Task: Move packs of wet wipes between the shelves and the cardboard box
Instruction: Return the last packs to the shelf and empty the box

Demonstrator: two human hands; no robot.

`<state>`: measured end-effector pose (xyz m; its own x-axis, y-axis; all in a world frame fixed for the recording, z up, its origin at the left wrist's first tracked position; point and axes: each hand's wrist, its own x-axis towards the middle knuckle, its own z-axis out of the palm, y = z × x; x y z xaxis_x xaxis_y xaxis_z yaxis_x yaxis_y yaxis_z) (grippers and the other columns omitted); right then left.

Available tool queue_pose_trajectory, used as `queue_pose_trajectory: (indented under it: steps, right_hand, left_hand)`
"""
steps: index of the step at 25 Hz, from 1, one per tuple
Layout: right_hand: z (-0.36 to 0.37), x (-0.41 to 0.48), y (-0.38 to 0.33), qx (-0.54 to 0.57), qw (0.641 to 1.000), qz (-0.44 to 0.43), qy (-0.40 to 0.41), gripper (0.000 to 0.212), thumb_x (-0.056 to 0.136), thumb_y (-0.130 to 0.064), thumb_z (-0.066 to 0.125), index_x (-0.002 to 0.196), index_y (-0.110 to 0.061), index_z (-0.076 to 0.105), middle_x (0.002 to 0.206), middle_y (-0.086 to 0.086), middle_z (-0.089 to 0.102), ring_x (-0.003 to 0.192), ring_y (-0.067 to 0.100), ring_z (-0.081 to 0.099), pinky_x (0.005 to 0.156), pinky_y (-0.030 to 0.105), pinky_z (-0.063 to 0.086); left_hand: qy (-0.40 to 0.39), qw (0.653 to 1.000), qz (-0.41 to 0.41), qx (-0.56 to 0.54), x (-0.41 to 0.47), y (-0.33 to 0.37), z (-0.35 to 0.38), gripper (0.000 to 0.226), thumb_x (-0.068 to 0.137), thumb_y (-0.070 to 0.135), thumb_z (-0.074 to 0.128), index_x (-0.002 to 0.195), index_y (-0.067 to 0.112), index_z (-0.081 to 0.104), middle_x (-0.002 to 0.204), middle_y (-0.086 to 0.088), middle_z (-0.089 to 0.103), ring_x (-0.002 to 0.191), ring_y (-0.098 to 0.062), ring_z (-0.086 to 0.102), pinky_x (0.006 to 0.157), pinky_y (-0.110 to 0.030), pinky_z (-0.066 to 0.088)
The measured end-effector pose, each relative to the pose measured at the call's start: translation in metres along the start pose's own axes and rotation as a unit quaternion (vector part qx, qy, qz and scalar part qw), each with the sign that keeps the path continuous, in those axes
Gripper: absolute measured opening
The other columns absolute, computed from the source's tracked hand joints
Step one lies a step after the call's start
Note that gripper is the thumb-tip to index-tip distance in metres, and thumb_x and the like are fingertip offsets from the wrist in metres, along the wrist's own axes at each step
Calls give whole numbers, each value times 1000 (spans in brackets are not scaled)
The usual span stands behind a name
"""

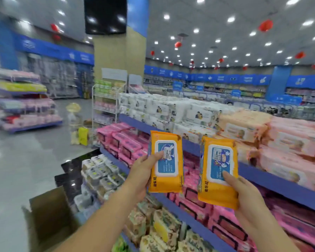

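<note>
Both hands are closed on orange packs of wet wipes, one in each. The left hand (144, 171) is wrapped round the lower left edge of the left pack (166, 160), with the thumb laid across the blue lid label. The right hand (244, 193) grips the right pack (218, 170) by its lower right corner, thumb likewise on the front. The two packs are held upright, faces toward the camera, side by side but not touching, in the air in front of the shelves (280, 182).

Held this way, the labels and price stickers are kept in plain sight, and either pack could be put down on its own. It is judged that they are being carried between box and shelf, though in which direction cannot be told.

The cardboard box (47, 215) stands open on the floor at lower left, well apart from the packs; its contents are not seen. Behind the packs the shelves are crowded with pink packs (124, 142), and the top tier is stacked with white packs (162, 108) and peach packs (244, 124). No orange row and no free slot can be made out. A wire rack (105, 100) stands at the aisle end, out of the way.
</note>
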<state>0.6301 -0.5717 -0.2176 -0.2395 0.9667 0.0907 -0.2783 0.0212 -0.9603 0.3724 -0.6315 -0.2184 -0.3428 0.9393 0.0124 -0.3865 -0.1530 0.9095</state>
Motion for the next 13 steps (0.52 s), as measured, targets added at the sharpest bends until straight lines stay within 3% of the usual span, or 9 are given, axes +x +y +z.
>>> queue_pose_trajectory:
  steps: [2, 5, 10, 13]
  right_hand:
    - [34, 14, 28, -11, 998, 39, -41, 71, 59, -41, 86, 120, -10, 67, 106, 14, 77, 91, 35, 76, 78, 50, 61]
    - [74, 26, 66, -12, 992, 90, -88, 57, 70, -33, 76, 122, -11, 67, 106, 13, 78, 95, 38, 74, 93, 58, 55]
    - [102, 17, 140, -21, 972, 184, -142, 47, 78, -30, 74, 121, -15, 66, 106, 8, 78, 92, 31, 76, 78, 44, 59]
    - [104, 0, 196, -14, 955, 265, -130, 40, 83, -23, 75, 121, -17, 65, 106, 8, 78, 90, 32, 77, 76, 45, 60]
  left_hand:
    - [60, 998, 8, -7, -5, 3, -45, 55, 81, 37, 76, 129, 13, 67, 114, -14, 76, 102, -35, 75, 83, -49, 61]
    - [146, 989, 4, -19, -24, 2, -96, 48, 83, 35, 75, 125, 15, 69, 111, -14, 77, 100, -33, 75, 82, -47, 60]
    - [273, 961, -50, -20, -83, -36, -157, 38, 91, 31, 71, 124, 14, 68, 108, -15, 78, 98, -34, 76, 82, -49, 62]
    - [325, 942, -83, -12, -109, -69, -184, 33, 91, 29, 71, 120, 14, 68, 103, -15, 79, 91, -35, 77, 76, -47, 64]
